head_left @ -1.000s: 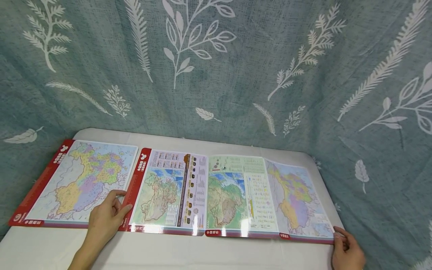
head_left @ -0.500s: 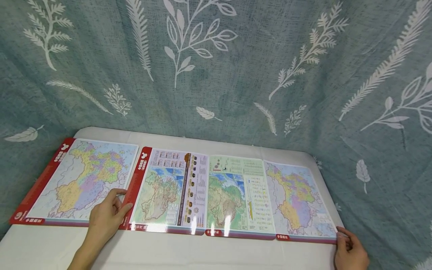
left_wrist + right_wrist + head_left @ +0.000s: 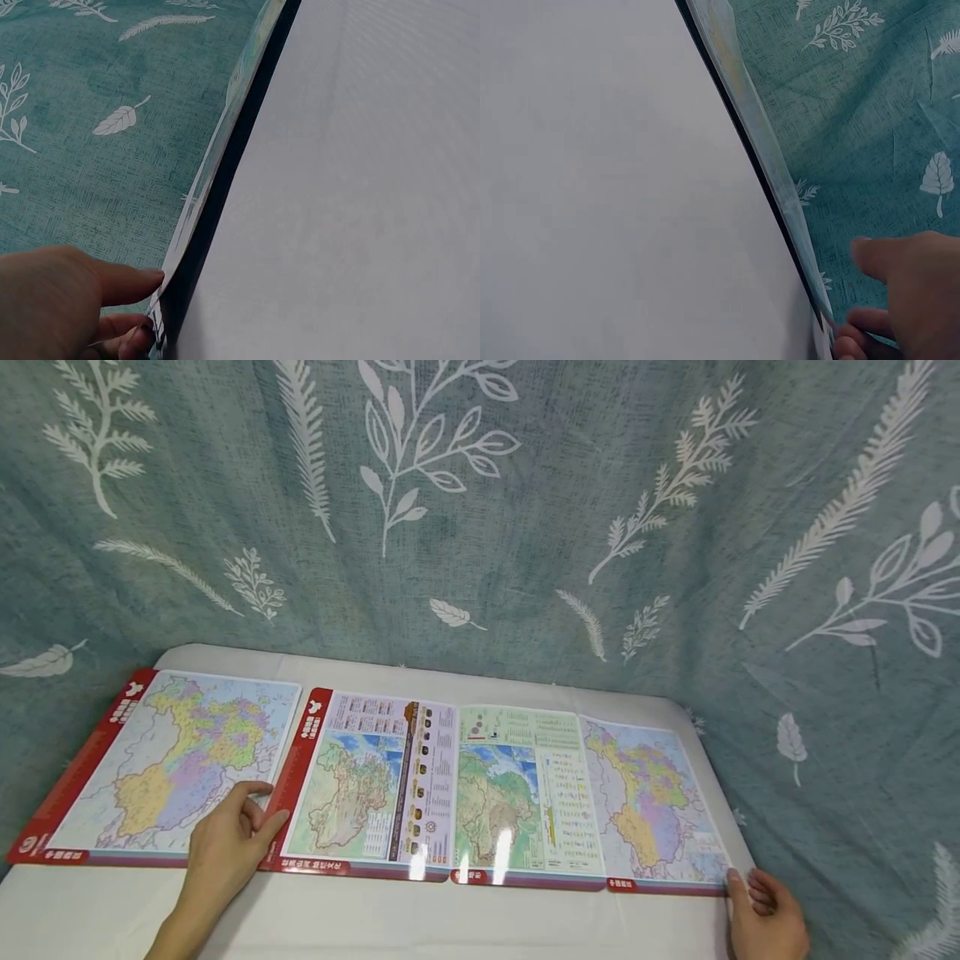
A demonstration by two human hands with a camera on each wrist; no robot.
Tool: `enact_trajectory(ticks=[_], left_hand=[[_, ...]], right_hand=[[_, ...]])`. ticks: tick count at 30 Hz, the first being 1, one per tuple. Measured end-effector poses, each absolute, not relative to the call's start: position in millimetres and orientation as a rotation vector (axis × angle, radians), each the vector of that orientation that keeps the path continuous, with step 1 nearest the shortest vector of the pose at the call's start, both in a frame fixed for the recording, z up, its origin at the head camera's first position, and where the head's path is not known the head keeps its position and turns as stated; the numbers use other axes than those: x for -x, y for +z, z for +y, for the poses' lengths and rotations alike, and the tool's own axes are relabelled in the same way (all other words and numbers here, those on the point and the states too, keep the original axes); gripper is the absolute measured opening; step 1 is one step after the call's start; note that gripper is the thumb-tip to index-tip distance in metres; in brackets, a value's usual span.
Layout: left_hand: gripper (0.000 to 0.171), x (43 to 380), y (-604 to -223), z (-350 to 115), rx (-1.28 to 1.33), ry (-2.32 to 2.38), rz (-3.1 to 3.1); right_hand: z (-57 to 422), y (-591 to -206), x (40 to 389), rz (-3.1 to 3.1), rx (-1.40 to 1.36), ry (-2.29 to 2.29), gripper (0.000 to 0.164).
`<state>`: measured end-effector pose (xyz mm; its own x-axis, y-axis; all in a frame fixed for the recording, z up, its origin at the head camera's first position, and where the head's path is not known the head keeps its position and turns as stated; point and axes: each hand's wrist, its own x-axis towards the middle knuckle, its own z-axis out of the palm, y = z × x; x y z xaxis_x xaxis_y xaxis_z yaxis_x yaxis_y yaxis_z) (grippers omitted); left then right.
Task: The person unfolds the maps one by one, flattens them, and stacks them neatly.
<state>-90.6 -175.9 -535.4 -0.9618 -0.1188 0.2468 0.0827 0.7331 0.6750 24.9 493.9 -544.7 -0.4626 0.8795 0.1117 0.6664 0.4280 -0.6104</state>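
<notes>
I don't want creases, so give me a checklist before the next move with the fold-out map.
1. Panels open: ok; the fold-out map shows three, side by side, face up.
2. Left side: ok; the left hand pinches its red margin.
3. Right side: ok; the right hand is at the near right corner.
4. Both holds firm: cannot tell.
5. Clear of the other map: cannot tell; a gap shows at the far end, but the left hand hides the near end.
6. No glare: not ok; reflections lie on the left panel and middle panel.
</notes>
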Motion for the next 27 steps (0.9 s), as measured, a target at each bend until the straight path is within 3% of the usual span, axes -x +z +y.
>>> enact_trajectory(ticks=[4,14,27], left_hand=[[0.036,90,-535,-176,-0.032,-1.051,-2.640],[0.028,91,-535,-175,-0.030,-1.051,-2.569],[0.020,90,-532,-173,-0.024,-1.127,-2.416]], right_hand=[[472,-538,-21,-2.237,1.315,0.711,0.063],[400,-536,-6,-2.267,0.901,0.715,0.047],[315,-539,18,-2.394,0.424,0.833,0.045]])
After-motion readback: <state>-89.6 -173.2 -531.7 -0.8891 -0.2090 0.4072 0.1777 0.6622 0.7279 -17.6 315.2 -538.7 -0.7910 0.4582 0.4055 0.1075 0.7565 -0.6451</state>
